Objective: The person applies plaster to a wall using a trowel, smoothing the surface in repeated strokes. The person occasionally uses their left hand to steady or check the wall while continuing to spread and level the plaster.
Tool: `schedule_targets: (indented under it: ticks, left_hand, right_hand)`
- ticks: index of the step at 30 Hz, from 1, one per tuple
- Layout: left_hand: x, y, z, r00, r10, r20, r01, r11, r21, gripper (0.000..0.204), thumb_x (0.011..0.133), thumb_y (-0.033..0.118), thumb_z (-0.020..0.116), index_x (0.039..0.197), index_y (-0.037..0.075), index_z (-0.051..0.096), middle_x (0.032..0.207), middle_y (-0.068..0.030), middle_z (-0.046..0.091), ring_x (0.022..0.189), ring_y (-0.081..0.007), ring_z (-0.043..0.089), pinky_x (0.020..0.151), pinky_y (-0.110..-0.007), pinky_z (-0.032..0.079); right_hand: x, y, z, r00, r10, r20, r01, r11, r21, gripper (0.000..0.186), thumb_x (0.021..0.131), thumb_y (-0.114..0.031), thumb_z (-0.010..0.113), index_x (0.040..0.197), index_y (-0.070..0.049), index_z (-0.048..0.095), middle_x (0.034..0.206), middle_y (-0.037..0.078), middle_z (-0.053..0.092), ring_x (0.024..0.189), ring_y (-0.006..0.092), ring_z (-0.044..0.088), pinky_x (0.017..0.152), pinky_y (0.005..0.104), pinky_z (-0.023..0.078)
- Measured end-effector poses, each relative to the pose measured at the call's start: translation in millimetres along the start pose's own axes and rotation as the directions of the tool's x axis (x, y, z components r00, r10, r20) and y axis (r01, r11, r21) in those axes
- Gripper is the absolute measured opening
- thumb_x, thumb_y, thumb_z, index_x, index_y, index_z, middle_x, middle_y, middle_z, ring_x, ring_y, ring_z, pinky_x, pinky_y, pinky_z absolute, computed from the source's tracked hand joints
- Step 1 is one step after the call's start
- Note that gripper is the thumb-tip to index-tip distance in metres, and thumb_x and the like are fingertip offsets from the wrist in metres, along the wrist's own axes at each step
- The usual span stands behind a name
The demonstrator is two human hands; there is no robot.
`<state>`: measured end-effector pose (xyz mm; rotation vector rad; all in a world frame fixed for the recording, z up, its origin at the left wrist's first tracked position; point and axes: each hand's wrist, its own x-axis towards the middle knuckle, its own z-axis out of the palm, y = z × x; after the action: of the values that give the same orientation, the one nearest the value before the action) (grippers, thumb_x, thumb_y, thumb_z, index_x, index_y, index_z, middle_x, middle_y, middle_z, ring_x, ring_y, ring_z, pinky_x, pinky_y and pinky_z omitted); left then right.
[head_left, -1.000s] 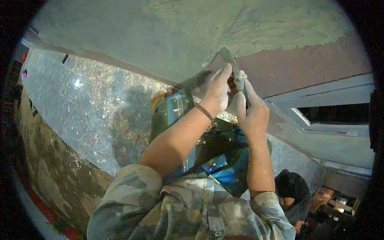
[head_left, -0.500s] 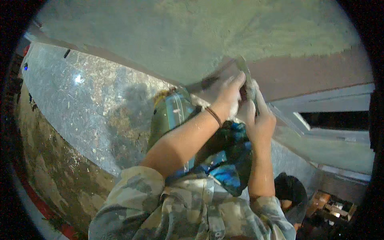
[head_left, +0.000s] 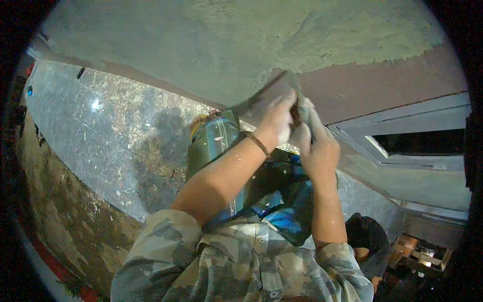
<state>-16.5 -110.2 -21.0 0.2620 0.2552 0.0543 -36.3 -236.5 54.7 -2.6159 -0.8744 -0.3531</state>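
Observing a thin, flat tool (head_left: pixel 299 91), grey-green, slightly above and right of frame centre, blurred along its length. It points up toward the wall (head_left: pixel 201 45); from where I stand I cannot tell whether its tip touches.

Right hand (head_left: pixel 319 146): closed around the tool's lower part, one finger laid long against it, thumb opposing. Whitish residue on the fingers.

Left hand (head_left: pixel 279 118): half curled, fingers together and pointing up, just beside the tool on its left. Cannot tell whether it grips the tool or only steadies it. Something reddish-brown shows between the two hands; kind unclear. A braided dark cord (head_left: pixel 257 145) circles the left wrist.

Wall across the upper frame: grey-green, uneven coat, ending in a ragged border above a brownish band (head_left: pixel 372 83) at upper right. Below that band, right side, a pale window frame (head_left: pixel 422 117) around a dark pane.

Nearer the body: green knee cloth with pale stripes (head_left: pixel 211 146), left of centre; dark cloth with blue patches at centre; camouflage shirt (head_left: pixel 241 261) along the lower edge.

Left half: grey floor (head_left: pixel 121 131), flaked and spotted; small black object (head_left: pixel 80 73) near the wall's foot, upper left. Lower right: another person (head_left: pixel 367 239) in dark clothing.
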Motion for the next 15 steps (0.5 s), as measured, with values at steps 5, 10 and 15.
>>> schedule_targets:
  ticks: [5, 10, 15]
  left_hand:
    - [-3, -12, 4, 0.998, 0.013, 0.066, -0.011, 1.0, -0.022, 0.029, 0.105, 0.034, 0.057, 0.106, 0.006, 0.064, 0.098, -0.0088, 0.069, 0.091, -0.0219, 0.066, 0.088, -0.04, 0.055]
    - [-4, -12, 9, 0.998, 0.009, 0.065, -0.007, 0.999, -0.039, 0.031, 0.105, 0.035, 0.056, 0.104, 0.005, 0.063, 0.097, -0.0081, 0.068, 0.09, -0.0211, 0.066, 0.087, -0.038, 0.054]
    - [-3, 6, 7, 0.999, 0.036, -0.026, -0.04, 0.98, -0.193, 0.031, 0.105, 0.037, 0.055, 0.108, 0.008, 0.064, 0.1, -0.0083, 0.068, 0.093, -0.0207, 0.065, 0.084, -0.038, 0.053]
  right_hand:
    - [-11, 7, -5, 0.998, 0.053, -0.019, -0.054, 0.996, -0.069, 0.049, 0.096, -0.027, 0.062, 0.143, -0.016, 0.058, 0.08, 0.022, 0.068, 0.072, 0.0407, 0.068, 0.064, 0.0462, 0.054]
    - [-1, -4, -12, 0.997, 0.08, -0.005, -0.08, 0.996, 0.032, 0.045, 0.095, -0.018, 0.063, 0.14, -0.013, 0.061, 0.102, 0.024, 0.071, 0.087, 0.0402, 0.071, 0.077, 0.0426, 0.055]
    - [11, -15, -11, 0.984, 0.125, 0.127, -0.12, 0.992, -0.051, 0.046, 0.096, -0.02, 0.062, 0.141, -0.019, 0.06, 0.107, 0.022, 0.072, 0.091, 0.0387, 0.071, 0.079, 0.0423, 0.055]
